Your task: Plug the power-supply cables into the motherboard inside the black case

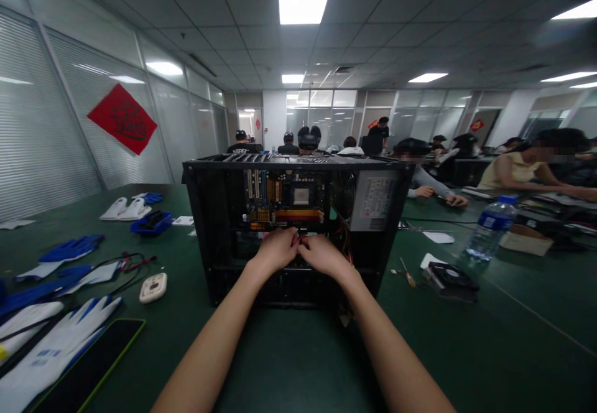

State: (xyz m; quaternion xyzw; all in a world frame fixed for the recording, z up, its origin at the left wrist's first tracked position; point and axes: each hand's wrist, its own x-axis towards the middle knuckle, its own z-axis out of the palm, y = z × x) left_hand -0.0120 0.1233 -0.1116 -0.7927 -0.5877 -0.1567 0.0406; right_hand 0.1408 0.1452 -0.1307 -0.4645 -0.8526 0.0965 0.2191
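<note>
An open black computer case (198, 226) faces me on the table, its side panel off. Both my hands reach into it, just below the motherboard (265, 204). My left hand (278, 249) and my right hand (323, 255) meet fingertip to fingertip, fingers closed in a pinch. A small red and black piece (303, 238) shows between them; its kind cannot be made out. Up and to the right sits the power supply (374, 201), with coloured wires (346, 243) hanging beside my right hand. My fingers hide part of the case behind them.
To the left lie gloves (69, 338), a blue tray (152, 222), a loose cable (135, 268) and a beige round-cornered device (153, 288). On the right are a screwdriver (408, 274), a black fan unit (451, 280) and a water bottle (492, 229). Other people sit beyond.
</note>
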